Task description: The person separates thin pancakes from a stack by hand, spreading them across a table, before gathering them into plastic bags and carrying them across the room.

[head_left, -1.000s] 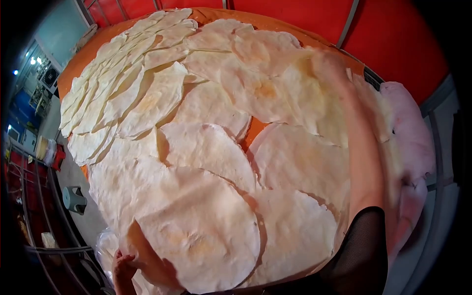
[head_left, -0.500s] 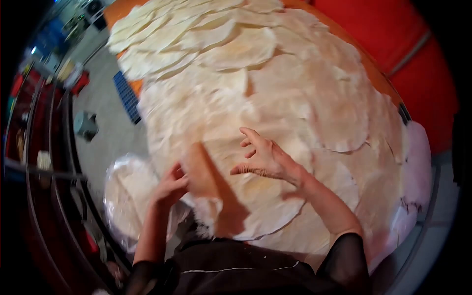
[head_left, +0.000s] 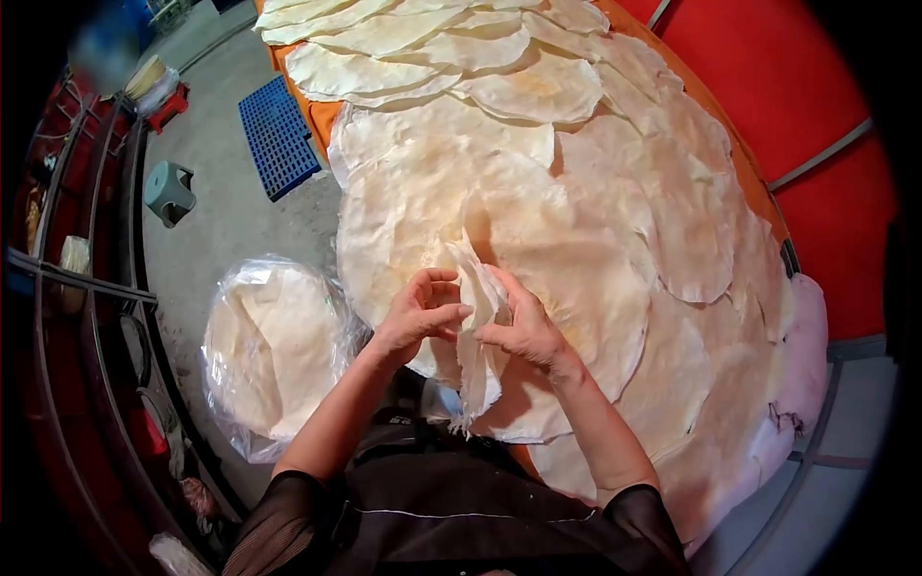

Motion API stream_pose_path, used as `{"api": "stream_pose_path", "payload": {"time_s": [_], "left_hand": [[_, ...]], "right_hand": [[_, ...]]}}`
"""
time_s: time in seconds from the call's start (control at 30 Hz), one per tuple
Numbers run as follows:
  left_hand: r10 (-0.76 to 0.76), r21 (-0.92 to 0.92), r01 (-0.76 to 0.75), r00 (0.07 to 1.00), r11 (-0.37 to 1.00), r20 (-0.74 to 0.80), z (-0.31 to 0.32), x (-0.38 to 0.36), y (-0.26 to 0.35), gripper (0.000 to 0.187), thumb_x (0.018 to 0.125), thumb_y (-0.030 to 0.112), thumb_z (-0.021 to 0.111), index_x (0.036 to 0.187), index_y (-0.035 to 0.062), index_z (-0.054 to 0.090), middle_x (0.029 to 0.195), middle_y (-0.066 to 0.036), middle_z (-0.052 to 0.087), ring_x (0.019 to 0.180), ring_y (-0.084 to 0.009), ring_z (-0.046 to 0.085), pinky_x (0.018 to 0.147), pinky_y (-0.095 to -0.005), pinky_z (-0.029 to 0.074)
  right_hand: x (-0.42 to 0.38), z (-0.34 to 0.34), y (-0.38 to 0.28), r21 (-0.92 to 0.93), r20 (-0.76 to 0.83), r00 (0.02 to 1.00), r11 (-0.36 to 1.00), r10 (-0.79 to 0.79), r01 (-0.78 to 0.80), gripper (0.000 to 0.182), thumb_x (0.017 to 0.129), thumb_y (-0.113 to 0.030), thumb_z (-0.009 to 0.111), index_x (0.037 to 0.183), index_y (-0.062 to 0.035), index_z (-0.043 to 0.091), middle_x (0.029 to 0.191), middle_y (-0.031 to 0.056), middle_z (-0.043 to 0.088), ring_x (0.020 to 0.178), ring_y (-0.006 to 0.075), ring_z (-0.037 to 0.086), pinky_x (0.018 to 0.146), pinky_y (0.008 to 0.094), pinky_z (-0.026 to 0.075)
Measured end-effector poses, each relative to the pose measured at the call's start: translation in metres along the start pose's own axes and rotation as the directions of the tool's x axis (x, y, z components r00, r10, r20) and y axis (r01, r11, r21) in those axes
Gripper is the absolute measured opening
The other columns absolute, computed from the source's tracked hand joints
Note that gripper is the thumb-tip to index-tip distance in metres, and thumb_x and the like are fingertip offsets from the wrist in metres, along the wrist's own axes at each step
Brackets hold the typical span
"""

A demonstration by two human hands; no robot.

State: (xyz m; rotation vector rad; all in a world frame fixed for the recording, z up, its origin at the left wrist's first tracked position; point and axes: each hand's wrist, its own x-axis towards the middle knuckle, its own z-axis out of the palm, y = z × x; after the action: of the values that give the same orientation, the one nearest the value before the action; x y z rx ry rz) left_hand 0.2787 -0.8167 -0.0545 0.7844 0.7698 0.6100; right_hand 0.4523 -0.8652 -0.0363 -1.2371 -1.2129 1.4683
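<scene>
A thin round flatbread stands folded up on its edge near the front of the table, its frayed end hanging toward the apron. My right hand pinches it from the right side. On the left side my left hand has its fingers and thumb curled at the fold. Beneath and around both hands lies a broad layer of overlapping pale flatbreads. A clear plastic bag with round flatbreads in it sits to the left of my left forearm.
Orange cloth shows at the table's edge. A blue plastic pallet and a grey-green stool stand on the floor at left, beside metal shelving. A pink rolled bundle lies at the right edge; red fabric hangs behind.
My right hand has closed from an open, spread pose onto the flatbread. The flatbread has gone from a raised flap to a tighter upright fold between both hands. The view has shifted.
</scene>
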Motion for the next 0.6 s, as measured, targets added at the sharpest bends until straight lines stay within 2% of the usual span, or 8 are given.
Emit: {"api": "stream_pose_path", "payload": {"time_s": [0.13,0.23,0.27,0.37,0.4,0.43,0.5,0.6], "left_hand": [[-0.095,0.047,0.101,0.989,0.994,-0.114,0.005,-0.001,0.012,0.045,0.07,0.021,0.07,0.104,0.0048,0.047,0.083,-0.003,0.054,0.066,-0.0113,0.055,0.05,-0.0214,0.044],[0.017,0.276,0.021,0.991,0.961,-0.134,0.008,0.006,0.003,0.032,0.073,0.02,0.066,0.095,0.0021,0.052,0.077,-0.003,0.056,0.058,-0.0088,0.052,0.048,-0.0209,0.041],[0.086,0.311,-0.043,0.989,0.949,-0.124,0.006,0.007,-0.001,0.028,0.074,0.019,0.064,0.093,0.001,0.053,0.076,-0.003,0.056,0.057,-0.0083,0.051,0.048,-0.0209,0.04],[0.221,0.463,-0.165,0.973,0.871,-0.069,-0.011,0.012,-0.013,0.017,0.083,0.017,0.051,0.078,0.0009,0.054,0.069,-0.002,0.055,0.059,-0.0082,0.052,0.05,-0.0227,0.042],[0.23,0.44,-0.172,0.97,0.881,-0.08,-0.017,0.011,-0.012,0.016,0.083,0.016,0.051,0.076,0.0014,0.054,0.067,-0.002,0.054,0.058,-0.0088,0.052,0.049,-0.0229,0.042],[0.242,0.416,-0.182,0.965,0.891,-0.097,-0.023,0.009,-0.011,0.016,0.083,0.014,0.05,0.073,0.0019,0.054,0.065,-0.002,0.054,0.057,-0.0094,0.052,0.049,-0.0232,0.042],[0.133,0.048,-0.129,0.984,0.991,-0.118,-0.034,0.002,-0.003,0.014,0.08,0.014,0.049,0.074,0.0022,0.054,0.067,-0.003,0.055,0.06,-0.0122,0.054,0.053,-0.0253,0.045],[0.198,-0.044,-0.207,0.968,0.977,-0.155,-0.018,-0.005,0.013,0.016,0.082,0.015,0.052,0.083,-0.0001,0.057,0.071,-0.006,0.058,0.064,-0.0135,0.057,0.057,-0.0289,0.048]], "right_hand": [[-0.001,0.018,0.001,0.354,-0.118,0.988,0.934,0.096,-0.049,0.05,0.073,0.001,0.053,0.121,0.0038,0.04,0.105,0.0092,0.054,0.09,0.0128,0.054,0.078,0.0225,0.042],[0.012,0.027,0.032,0.212,-0.389,0.918,0.977,0.07,0.016,0.032,0.077,0.0,0.049,0.109,0.0045,0.051,0.093,0.0061,0.058,0.078,0.0095,0.055,0.07,0.0216,0.044],[0.014,0.027,0.038,0.015,-0.444,0.896,1.0,0.006,0.001,0.023,0.08,-0.003,0.051,0.101,0.0034,0.056,0.087,0.003,0.06,0.075,0.0076,0.054,0.067,0.0219,0.044],[0.01,0.019,0.039,0.143,-0.518,0.847,0.989,0.116,-0.048,0.024,0.082,-0.008,0.054,0.103,0.0017,0.055,0.087,0.0028,0.06,0.076,0.0079,0.055,0.067,0.0218,0.044],[0.005,0.011,0.037,0.439,-0.444,0.889,0.892,0.108,0.111,0.027,0.081,-0.011,0.056,0.105,0.0004,0.055,0.09,0.004,0.061,0.076,0.01,0.057,0.068,0.0229,0.046],[-0.009,0.003,0.012,0.492,-0.452,0.877,0.866,0.165,0.09,0.022,0.083,-0.015,0.054,0.099,0.0005,0.057,0.085,0.0034,0.062,0.07,0.0091,0.055,0.063,0.0234,0.045],[-0.028,-0.016,-0.011,0.609,-0.402,0.89,0.788,0.214,0.086,0.024,0.081,-0.014,0.055,0.101,0.0004,0.056,0.088,0.005,0.061,0.071,0.0106,0.057,0.065,0.0247,0.046],[-0.041,-0.017,-0.024,0.591,-0.468,0.855,0.799,0.225,0.113,0.026,0.08,-0.014,0.057,0.102,0.0005,0.055,0.09,0.006,0.061,0.075,0.0117,0.057,0.07,0.0258,0.046]]}}
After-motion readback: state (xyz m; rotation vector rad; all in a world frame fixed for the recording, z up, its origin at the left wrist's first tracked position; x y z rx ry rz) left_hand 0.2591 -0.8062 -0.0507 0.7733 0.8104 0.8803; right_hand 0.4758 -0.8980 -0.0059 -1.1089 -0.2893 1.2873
